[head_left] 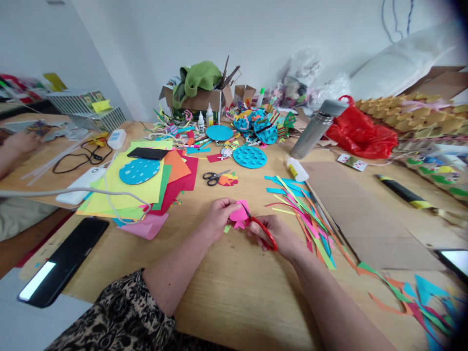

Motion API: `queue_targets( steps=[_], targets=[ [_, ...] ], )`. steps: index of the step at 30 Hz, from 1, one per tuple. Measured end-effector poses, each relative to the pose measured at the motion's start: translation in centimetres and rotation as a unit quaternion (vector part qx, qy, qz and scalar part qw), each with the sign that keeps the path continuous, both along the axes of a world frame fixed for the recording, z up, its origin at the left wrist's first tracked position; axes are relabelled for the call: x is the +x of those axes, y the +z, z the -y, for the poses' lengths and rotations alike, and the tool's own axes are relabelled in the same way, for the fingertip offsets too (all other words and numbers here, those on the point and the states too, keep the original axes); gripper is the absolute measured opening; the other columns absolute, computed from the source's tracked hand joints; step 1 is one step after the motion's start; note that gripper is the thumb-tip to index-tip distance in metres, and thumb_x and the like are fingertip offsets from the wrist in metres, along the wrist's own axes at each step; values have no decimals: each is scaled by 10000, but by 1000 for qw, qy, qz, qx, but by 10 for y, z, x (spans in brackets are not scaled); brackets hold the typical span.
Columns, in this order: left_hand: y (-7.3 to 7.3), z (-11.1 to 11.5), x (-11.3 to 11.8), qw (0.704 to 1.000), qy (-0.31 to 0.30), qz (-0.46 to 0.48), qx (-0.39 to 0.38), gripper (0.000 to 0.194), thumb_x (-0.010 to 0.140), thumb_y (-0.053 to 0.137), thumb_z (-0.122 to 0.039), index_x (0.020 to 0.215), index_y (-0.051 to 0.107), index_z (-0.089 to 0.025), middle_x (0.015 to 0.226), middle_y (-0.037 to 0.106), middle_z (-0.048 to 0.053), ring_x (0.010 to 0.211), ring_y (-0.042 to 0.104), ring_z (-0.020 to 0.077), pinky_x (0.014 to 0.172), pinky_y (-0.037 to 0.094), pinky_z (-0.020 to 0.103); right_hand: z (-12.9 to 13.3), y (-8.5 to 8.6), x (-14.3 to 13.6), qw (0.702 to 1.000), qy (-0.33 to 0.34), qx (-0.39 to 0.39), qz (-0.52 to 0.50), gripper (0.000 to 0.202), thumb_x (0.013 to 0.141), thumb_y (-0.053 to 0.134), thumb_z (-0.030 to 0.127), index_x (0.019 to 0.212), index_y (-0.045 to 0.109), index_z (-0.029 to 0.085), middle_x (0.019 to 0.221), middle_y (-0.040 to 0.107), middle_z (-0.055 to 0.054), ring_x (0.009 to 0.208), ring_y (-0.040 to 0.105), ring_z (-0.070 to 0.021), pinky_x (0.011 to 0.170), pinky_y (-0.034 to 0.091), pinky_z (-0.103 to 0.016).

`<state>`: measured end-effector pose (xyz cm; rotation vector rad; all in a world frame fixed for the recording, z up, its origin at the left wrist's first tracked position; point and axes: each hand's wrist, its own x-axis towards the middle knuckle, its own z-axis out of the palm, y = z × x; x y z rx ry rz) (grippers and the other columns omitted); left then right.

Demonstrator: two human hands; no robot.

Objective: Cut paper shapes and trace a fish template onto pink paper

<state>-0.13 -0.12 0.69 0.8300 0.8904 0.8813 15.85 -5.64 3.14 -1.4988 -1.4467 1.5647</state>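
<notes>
My left hand [220, 214] pinches a small piece of pink paper [239, 215] near the middle of the table. The lower edge of the paper has an uneven, cut outline. My right hand [272, 233] is closed round red-handled scissors [268, 236], whose blades reach the right side of the pink paper. Just beyond my hands lie black-handled scissors [212, 178], beside an orange and red paper cutout [228, 180]. Colourful paper strips [303, 209] are spread to the right of my right hand.
Stacked coloured sheets [106, 191] lie left, near a black phone [64, 261]. A steel bottle [314, 129], a glue bottle [297, 169] and flat cardboard [365, 219] are on the right. Another person's hand [22, 145] is at far left.
</notes>
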Motion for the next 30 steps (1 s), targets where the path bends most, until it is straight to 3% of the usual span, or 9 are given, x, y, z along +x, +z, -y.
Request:
queue_targets(
  steps=[15, 30],
  targets=[
    [0, 1, -1, 1000, -17, 0, 0, 272, 605, 746, -335, 692, 588, -131, 539, 572, -7, 426, 530, 111, 393, 419, 225, 0, -1, 0, 1000, 11, 10, 2, 595, 688, 574, 761, 685, 554, 166, 480, 507, 29, 397, 453, -95, 398, 343, -216],
    [0, 1, 0, 1000, -5, -1, -5, 247, 605, 722, -322, 695, 582, -139, 518, 555, -19, 396, 493, 95, 355, 374, 205, 0, -2, 1, 1000, 2, 1, -12, 539, 668, 643, 708, 661, 570, 174, 439, 486, 47, 364, 444, -95, 378, 333, -213]
  ],
)
